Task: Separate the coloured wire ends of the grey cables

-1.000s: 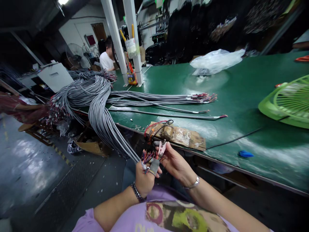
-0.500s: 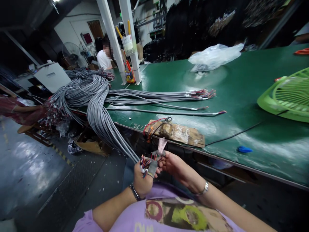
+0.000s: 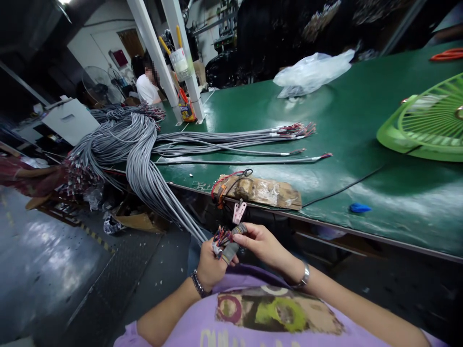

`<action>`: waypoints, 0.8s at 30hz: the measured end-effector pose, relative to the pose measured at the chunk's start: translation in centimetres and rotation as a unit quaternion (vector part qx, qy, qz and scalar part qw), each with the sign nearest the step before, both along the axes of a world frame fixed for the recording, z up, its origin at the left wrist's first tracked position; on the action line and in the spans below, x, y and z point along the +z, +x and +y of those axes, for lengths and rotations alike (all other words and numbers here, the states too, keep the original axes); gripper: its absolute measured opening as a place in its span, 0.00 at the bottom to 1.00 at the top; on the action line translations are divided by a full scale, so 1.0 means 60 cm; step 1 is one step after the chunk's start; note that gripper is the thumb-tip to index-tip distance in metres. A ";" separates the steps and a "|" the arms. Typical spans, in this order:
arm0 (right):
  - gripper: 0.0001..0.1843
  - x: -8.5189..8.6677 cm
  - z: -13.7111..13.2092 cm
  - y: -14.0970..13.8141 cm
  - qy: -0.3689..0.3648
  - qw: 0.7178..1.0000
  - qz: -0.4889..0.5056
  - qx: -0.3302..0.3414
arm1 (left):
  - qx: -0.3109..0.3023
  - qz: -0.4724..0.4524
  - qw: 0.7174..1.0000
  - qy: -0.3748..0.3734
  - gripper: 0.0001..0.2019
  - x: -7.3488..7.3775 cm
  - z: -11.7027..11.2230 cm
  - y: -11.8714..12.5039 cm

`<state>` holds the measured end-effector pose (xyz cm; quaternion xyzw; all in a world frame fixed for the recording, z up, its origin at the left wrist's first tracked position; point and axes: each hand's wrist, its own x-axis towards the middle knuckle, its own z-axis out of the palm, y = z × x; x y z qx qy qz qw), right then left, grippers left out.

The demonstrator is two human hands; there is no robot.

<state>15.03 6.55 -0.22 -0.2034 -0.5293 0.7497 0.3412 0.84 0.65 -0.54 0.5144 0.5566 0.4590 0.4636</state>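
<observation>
My left hand (image 3: 210, 269) is closed round a bundle of grey cables (image 3: 177, 209) just below their stripped ends. Thin coloured wires (image 3: 222, 235) fan out above its fist. Grey wrapping (image 3: 230, 251) covers my left thumb, and a similar grey wrap (image 3: 239, 230) is on my right index finger. My right hand (image 3: 261, 245) pinches at the tips of the coloured wires with thumb and index finger; exactly which ones is too small to tell. Just beyond the fingers, a pink clip (image 3: 239, 212) hangs at the table edge, below a wooden board (image 3: 271, 193).
More grey cables (image 3: 224, 137) lie across the green table (image 3: 347, 115), trailing from a large heap (image 3: 108, 140) at left. A green fan (image 3: 427, 130), a clear plastic bag (image 3: 313, 74) and a blue object (image 3: 359, 207) rest on it. Behind the posts (image 3: 183, 62) sits a person (image 3: 147, 86).
My right thumb and index finger have closed in at the wire tips and moved slightly left. The pink clip now shows clear of the fingers. The view has shifted a little.
</observation>
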 end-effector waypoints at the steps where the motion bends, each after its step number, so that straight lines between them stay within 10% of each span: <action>1: 0.12 0.000 -0.001 -0.002 -0.005 1.000 0.008 0.001 | 0.004 -0.001 1.000 0.001 0.15 0.005 0.000 0.001; 15: 0.23 -0.021 -0.001 0.003 -0.063 0.981 -0.046 -0.178 | 0.098 -0.093 0.990 0.039 0.13 0.008 0.007 0.011; 24: 0.22 0.001 0.054 -0.010 -0.243 0.961 0.088 -0.099 | 0.095 -0.101 0.989 0.049 0.11 0.015 0.019 0.026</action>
